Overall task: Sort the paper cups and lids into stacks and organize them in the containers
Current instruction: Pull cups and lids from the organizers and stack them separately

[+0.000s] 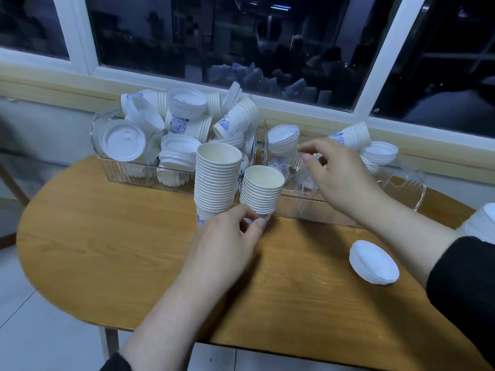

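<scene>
The sorting is partly done, I would judge, with a good deal left. Two nested stacks of paper cups stand upright, just beside each other, on the wooden bench (107, 236): the taller stack (217, 180) on the left and the shorter stack (261, 191) to its right, both in front of the clear containers. The left hand (227, 242) has its fingers and thumb curled round the foot of the shorter stack, steadying or gripping it. The right hand (337, 172) reaches over the right container (401, 183), thumb and forefinger drawn close together as if pinching, though I cannot tell whether they have hold of anything. That container holds only a few things: a small stack of lids (284, 137) at its left end, a short run of nested cups lying on its side (351, 136), and more lids (381, 152) beside it. The left container (126, 172) is the bulk of the remaining work (cups and white lids heaped anyhow, tilted and overflowing the rim). A neat pile of lids (373, 263) lies on the bench near the right forearm, and another white stack (482, 223) shows at the right edge. Nothing sorted appears to be set back in a container yet.
</scene>
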### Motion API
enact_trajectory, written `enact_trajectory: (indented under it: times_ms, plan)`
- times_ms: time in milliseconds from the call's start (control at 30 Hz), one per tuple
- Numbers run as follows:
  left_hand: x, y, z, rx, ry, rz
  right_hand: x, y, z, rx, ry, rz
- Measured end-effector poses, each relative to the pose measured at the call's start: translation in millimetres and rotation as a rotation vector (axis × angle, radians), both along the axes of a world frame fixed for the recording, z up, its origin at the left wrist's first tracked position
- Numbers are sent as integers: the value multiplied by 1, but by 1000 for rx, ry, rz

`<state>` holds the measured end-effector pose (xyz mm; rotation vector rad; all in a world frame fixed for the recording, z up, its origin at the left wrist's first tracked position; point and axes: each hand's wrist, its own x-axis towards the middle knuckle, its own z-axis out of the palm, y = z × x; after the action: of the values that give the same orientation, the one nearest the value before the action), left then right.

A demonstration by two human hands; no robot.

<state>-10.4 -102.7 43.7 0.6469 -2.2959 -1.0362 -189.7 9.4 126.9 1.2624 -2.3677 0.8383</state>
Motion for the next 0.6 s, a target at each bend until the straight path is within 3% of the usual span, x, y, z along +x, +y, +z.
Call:
enact_trajectory:
  times_ms: [433,600]
  plan:
    - [-6,-6,1,-16,-43,-20,-90,-69,-6,501,405,-116]
    - [-10,-7,0,-48,-94,-22,-105,-87,-8,539,433,-139]
